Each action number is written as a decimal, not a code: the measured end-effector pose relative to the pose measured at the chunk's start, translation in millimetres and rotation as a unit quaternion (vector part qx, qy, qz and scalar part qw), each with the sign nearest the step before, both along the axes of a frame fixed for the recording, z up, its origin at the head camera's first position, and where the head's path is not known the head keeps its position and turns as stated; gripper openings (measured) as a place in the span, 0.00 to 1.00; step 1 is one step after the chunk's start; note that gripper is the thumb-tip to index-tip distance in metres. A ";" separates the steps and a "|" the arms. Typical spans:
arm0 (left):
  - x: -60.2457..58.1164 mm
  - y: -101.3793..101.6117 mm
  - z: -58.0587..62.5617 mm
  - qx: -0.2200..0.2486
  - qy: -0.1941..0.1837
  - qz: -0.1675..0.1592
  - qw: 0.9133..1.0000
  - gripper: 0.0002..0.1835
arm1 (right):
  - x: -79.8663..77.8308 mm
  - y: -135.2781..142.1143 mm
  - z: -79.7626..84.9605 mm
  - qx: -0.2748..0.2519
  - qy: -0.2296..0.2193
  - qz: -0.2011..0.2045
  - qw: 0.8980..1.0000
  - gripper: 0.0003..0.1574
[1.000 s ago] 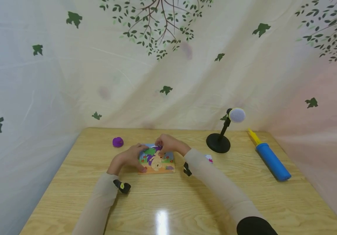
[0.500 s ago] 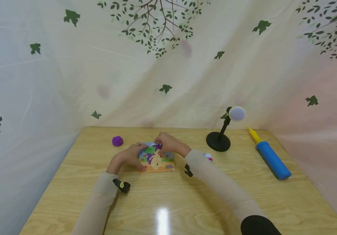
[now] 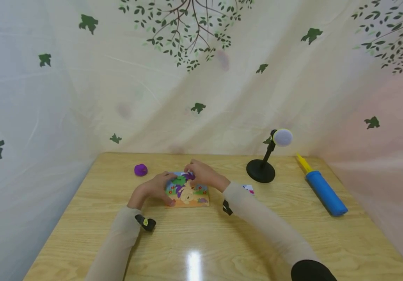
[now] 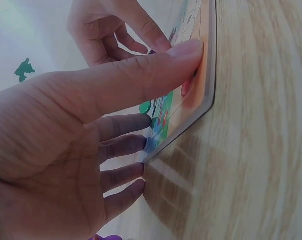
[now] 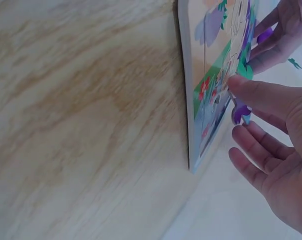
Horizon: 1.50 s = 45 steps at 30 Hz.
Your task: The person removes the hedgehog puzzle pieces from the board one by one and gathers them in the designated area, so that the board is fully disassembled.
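A picture puzzle board [image 3: 204, 203], printed with flowers, grass and a pale cartoon animal with purple parts, lies flat on the table. My left hand [image 3: 156, 188] rests at its left side; in the left wrist view the thumb [image 4: 186, 50] presses on the top near a corner and the extended fingers reach the board's edge. My right hand [image 3: 203, 172] is over the far part of the board. In the right wrist view its thumb and a finger pinch a small purple and blue puzzle piece [image 5: 238, 112], tilted against the picture; the index finger is partly hidden.
A purple rounded object [image 3: 141, 169] sits left of the board. Beyond my right forearm are a small white and pink card [image 3: 249, 189], a black stand [image 3: 261, 171] with a round pale head, and a blue pump [image 3: 325, 193] with a yellow nozzle.
My right wrist and forearm have shifted slightly to the right, with the fingertips still at the same far part of the board. The left hand has stayed in place.
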State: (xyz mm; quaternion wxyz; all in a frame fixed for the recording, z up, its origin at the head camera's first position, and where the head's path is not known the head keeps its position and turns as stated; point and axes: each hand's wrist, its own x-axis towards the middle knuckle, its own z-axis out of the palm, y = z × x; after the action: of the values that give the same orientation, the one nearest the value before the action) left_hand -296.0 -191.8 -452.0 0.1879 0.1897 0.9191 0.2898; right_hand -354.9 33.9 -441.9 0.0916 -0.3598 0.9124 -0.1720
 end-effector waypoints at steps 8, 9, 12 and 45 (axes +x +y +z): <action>0.3 4.2 2.7 0.000 0.001 -0.003 1.000 0.56 | 3.8 2.3 1.2 -0.009 0.027 0.003 1.000 0.30; 0.3 4.7 3.0 0.000 0.001 -0.004 1.000 0.56 | 4.3 2.5 1.3 -0.009 0.028 0.003 1.000 0.30; 0.5 6.0 3.4 -0.002 0.001 -0.006 1.000 0.56 | 6.1 3.2 2.0 -0.010 0.030 0.002 0.999 0.30; -0.4 -0.2 -0.1 -0.004 0.030 -0.036 0.999 0.54 | 20.4 130.2 26.6 -0.053 0.005 -0.004 0.999 0.26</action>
State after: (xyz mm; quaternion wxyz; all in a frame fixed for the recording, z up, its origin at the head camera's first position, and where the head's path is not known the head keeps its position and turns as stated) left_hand -296.4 -192.0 -452.2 0.1714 0.2305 0.9180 0.2735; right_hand -334.5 164.1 -415.3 0.0671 -0.3611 0.9039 -0.2192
